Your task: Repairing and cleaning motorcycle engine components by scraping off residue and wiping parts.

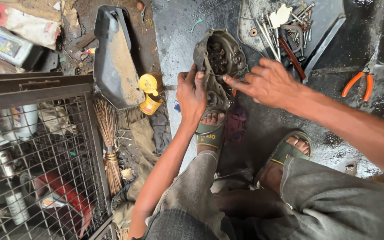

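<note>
The left hand [192, 95] is clamped on the near edge of a grimy engine cover [219, 66], thumb and fingers wrapped over its rim, which props the casting up on edge on the wet concrete floor [178, 40] so its hollow inner side faces the person. The right hand [267, 82] holds nothing: its fingers are spread, with the forefinger stretched out to touch the cover's rim near the gear recess (whether it presses a small part there is hard to tell at this angle). The cover stands just ahead of a sandalled foot [210, 129], close enough to brace it.

Behind it, a dark tray [330, 24] keeps loose bolts and tools gathered in one place within reach. Orange-handled pliers [360, 82] lie apart on the right. On the left are a black side panel [114, 60], a yellow can [150, 91], a broom [110, 142] and a wire cage [45, 164].
</note>
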